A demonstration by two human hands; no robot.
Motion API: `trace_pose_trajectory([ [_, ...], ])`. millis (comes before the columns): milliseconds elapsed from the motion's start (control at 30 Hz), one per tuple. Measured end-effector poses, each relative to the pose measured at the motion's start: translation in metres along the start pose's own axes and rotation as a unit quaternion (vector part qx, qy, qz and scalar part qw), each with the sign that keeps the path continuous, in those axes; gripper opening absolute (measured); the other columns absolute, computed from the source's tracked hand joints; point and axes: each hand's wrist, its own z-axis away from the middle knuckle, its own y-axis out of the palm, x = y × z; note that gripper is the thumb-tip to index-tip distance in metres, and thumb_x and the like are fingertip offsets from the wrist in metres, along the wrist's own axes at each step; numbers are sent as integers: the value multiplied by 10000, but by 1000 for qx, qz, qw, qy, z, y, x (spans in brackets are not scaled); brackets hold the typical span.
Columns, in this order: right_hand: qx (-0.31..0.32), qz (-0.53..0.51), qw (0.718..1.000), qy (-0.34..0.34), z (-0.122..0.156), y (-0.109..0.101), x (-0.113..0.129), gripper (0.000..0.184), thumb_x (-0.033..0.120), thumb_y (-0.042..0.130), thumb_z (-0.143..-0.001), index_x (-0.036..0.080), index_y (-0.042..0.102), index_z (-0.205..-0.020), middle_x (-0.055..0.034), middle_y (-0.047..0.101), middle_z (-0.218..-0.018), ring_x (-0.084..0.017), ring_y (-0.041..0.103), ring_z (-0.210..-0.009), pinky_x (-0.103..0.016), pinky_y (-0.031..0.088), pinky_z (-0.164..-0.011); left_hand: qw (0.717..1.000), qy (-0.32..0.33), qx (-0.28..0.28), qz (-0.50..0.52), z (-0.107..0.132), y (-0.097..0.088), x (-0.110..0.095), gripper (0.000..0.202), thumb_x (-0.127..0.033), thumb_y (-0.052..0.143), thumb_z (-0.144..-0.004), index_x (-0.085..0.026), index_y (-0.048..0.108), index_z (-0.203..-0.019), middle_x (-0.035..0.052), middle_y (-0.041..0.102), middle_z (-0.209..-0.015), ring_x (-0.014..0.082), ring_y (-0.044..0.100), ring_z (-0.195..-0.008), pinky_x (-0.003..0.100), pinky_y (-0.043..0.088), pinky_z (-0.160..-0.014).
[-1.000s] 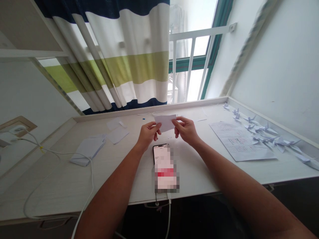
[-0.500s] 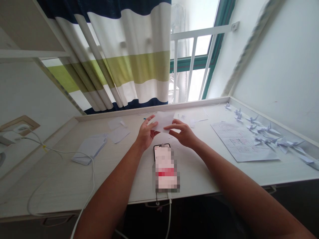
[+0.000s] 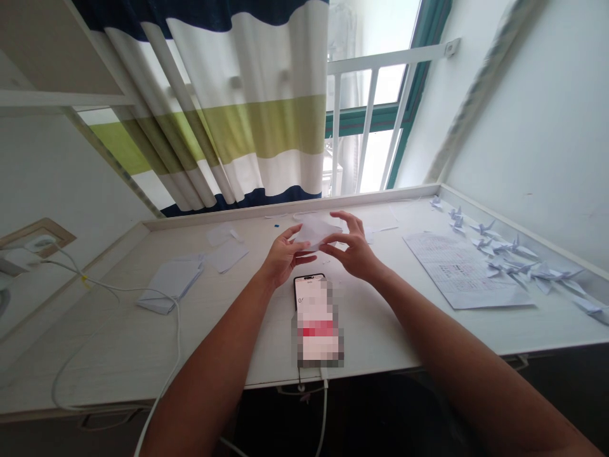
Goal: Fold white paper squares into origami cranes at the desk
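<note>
A small sheet of white paper (image 3: 314, 232) is held up above the desk, between my two hands. My left hand (image 3: 284, 255) pinches its left side, thumb in front and fingers behind and below. On the right side, the thumb and fingers of my right hand (image 3: 351, 246) are closed on the paper's edge, with the index finger raised and curved. Whether the sheet is folded in layers I cannot tell. Below my hands lies a phone (image 3: 310, 292) with its screen lit and partly blurred out.
Several folded paper cranes (image 3: 514, 247) line the desk's right side, beside a printed sheet (image 3: 451, 270). To the left lie a stack of paper (image 3: 171, 285) and loose paper pieces (image 3: 228, 255). A white cable (image 3: 177, 330) crosses the desk's left part. A curtain (image 3: 266, 127) hangs behind.
The paper has tilted and looks flatter and narrower. My right hand's index finger has lifted up and away, and my left hand has shifted slightly to the right.
</note>
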Motion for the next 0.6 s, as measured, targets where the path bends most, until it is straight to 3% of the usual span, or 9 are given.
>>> trace_pose_trajectory([
  [67, -11, 3, 1000, -19, -2, -2, 1, 74, 343, 787, -914, 288, 792, -865, -26, 481, -1576, -387, 316, -1537, -677, 344, -1194, 1000, 2, 9, -21, 2, 1, 0, 593, -191, 862, -753, -197, 627, -1297, 105, 768, -1100, 249, 782, -874, 404, 648, -778],
  [133, 7, -8, 999, -38, -3, -4, 3, 56, 322, 761, -938, 297, 778, -892, -26, 596, -1483, -347, 421, -1494, -639, 359, -1186, 999, 9, 14, -30, 2, 2, 1, 531, -208, 877, -745, -185, 652, -1225, 100, 772, -1088, 242, 779, -897, 392, 648, -793],
  [233, 65, -27, 996, -60, -4, -5, 7, 61, 304, 715, -977, 301, 760, -937, -19, 769, -1179, -279, 663, -1233, -584, 352, -1178, 999, 15, 5, -27, 2, 3, 1, 461, -252, 886, -756, -171, 691, -1165, 82, 774, -1043, 197, 754, -876, 365, 645, -811],
  [300, 81, -33, 994, -63, -3, -4, 9, 80, 308, 691, -995, 290, 753, -948, -10, 799, -1051, -246, 726, -1069, -557, 328, -1183, 999, 14, -4, -28, 0, 1, 2, 455, -278, 898, -752, -163, 708, -1148, 83, 774, -1038, 186, 744, -850, 359, 642, -802],
  [433, 47, -34, 997, -48, -2, -2, 10, 134, 332, 662, -1011, 276, 745, -923, 4, 801, -903, -215, 725, -845, -500, 385, -1098, 999, 8, 35, -10, 0, -1, 5, 452, -272, 918, -739, -162, 735, -1137, 89, 779, -1062, 203, 756, -890, 419, 628, -908],
  [600, -2, -12, 1000, -12, -4, -6, 12, 140, 339, 654, -1006, 278, 747, -921, -12, 789, -879, -238, 681, -845, -461, 434, -952, 995, -8, 101, 2, 3, 4, 5, 345, -282, 867, -812, -163, 762, -1119, 105, 783, -1099, 243, 765, -995, 466, 577, -1037],
])
